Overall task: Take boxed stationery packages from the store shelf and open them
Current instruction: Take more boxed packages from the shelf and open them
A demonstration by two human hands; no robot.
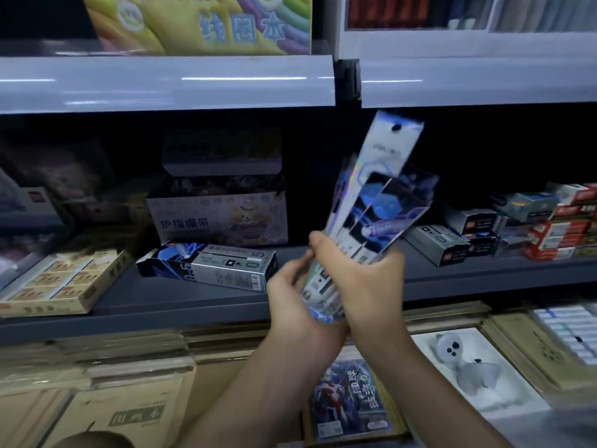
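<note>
Pen box (378, 202) is held before the grey shelf (193, 305), long axis tilted up and rightward, hang-tab flap (392, 137) at the far end. Its lower half is clamped by the right hand (365, 279); its near end is gripped by the left hand (290, 289).

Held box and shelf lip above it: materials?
Held box: thin printed card, probably, with glossy holographic film; rainbow sheen along its edge, folded flap with hang hole. Shelf lip: glossy pale plastic or painted metal; streak reflections, can't tell which.
</note>
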